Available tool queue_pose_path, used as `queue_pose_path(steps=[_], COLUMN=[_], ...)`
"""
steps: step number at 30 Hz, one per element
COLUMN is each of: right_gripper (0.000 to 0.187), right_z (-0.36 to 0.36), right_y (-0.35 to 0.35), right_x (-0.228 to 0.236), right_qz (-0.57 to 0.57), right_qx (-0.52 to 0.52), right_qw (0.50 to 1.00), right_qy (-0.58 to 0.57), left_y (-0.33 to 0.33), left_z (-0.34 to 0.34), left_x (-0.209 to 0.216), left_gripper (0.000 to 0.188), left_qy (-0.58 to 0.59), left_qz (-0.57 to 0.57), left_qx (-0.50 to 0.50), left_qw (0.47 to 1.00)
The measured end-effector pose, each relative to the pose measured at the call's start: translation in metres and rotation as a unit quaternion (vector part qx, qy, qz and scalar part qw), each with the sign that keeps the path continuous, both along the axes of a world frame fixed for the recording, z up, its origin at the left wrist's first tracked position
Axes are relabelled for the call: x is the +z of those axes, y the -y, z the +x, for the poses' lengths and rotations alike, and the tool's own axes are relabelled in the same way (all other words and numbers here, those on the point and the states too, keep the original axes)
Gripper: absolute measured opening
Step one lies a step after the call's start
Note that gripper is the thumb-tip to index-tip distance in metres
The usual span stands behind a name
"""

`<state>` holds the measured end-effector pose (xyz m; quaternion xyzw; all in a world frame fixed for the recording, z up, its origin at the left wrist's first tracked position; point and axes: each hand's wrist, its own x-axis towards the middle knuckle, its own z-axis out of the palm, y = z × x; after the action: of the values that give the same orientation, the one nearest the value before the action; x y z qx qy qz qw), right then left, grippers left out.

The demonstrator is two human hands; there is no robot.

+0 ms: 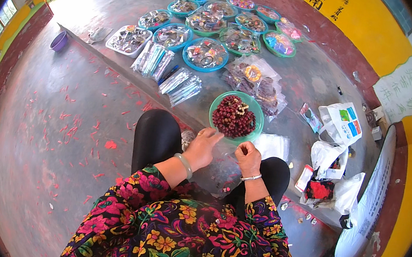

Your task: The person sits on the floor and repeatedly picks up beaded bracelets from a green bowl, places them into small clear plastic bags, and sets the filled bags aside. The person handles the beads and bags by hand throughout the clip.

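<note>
Both hands are in front of my knees, just below a green bowl (215, 110) heaped with dark red bead strings (235, 119), a few pale beads among them. My left hand (202, 147), with a ring and a pale bangle, has its fingers drawn together at the bowl's lower left rim. A pinch closes my right hand (249, 158), which wears a silver bracelet. Between the hands stretches a thin clear plastic bag (225, 148), hard to make out against the floor. A stack of clear bags (276, 146) lies right of the bowl.
Farther off stand several basins (205, 55) of bagged trinkets and a white tray (127, 39). Nearer are bundles of wrapped sticks (181, 86) and bagged bracelets (259, 82). White carrier bags (339, 124) and a long white sack (367, 208) lie right; a purple basin (59, 41) sits left.
</note>
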<state>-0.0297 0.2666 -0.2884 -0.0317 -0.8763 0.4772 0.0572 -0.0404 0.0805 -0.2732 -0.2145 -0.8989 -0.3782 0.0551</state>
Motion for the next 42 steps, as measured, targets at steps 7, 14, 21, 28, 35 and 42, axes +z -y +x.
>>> queue_pose_path(steps=[7, 14, 21, 28, 35, 42], right_gripper=[0.013, 0.020, 0.041, 0.043, 0.033, 0.026], right_z=[-0.007, -0.077, -0.139, -0.142, -0.138, -0.126], right_y=[0.004, -0.014, -0.007, 0.015, 0.013, 0.001], right_x=[0.001, -0.026, -0.098, -0.105, -0.100, -0.050], right_qz=[0.026, 0.115, 0.215, 0.254, 0.259, 0.140], right_qx=[0.091, 0.082, -0.008, -0.038, -0.013, 0.043], right_qw=[0.995, 0.986, 0.959, 0.940, 0.946, 0.989], right_qy=[0.021, 0.091, 0.187, 0.225, 0.193, -0.005], left_y=[0.002, 0.005, 0.001, 0.005, 0.004, 0.001], left_z=[-0.005, -0.009, -0.008, -0.005, -0.006, -0.015], left_x=[-0.012, -0.019, -0.019, -0.036, -0.052, -0.046], left_gripper=[0.010, 0.013, 0.016, 0.013, 0.013, 0.018], left_qy=[0.012, 0.043, 0.082, 0.062, 0.051, 0.117], left_qz=[0.069, 0.035, 0.038, -0.001, -0.008, 0.001], left_qx=[-0.059, 0.000, -0.013, -0.017, -0.001, 0.045], left_qw=[0.996, 0.998, 0.996, 0.998, 0.999, 0.992])
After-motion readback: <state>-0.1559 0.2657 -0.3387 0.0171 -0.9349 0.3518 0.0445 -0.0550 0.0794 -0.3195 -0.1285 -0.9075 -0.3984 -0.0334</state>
